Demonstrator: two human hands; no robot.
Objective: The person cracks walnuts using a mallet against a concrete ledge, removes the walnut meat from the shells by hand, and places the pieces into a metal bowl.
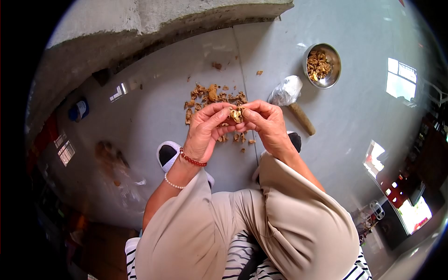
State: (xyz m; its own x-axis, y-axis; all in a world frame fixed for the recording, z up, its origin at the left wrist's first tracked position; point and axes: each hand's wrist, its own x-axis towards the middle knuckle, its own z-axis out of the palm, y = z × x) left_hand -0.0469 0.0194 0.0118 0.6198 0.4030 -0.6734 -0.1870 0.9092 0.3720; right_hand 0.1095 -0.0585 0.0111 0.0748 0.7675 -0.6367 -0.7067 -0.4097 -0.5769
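Between the fingertips of both hands is a cracked walnut (237, 115), its pale inside facing up. My left hand (208, 125), with a red bead bracelet and a pearl bracelet at the wrist, pinches its left side. From the right, my right hand (266, 122) pinches the other side with thumb and fingers. Broken walnut shells (212, 94) lie scattered on the floor just beyond and beneath the hands. To the right lies a hammer with a plastic-wrapped head (286, 91) and a wooden handle (302, 119). Farther off, a metal bowl (335, 58) holds walnut kernels (318, 65).
A rough concrete ledge (107, 21) runs along the upper left. On the grey tiled floor (326, 140), a blue container (79, 110) stands at far left, and a clear plastic bag with brown contents (114, 161) lies nearer. My slippered feet flank the shells.
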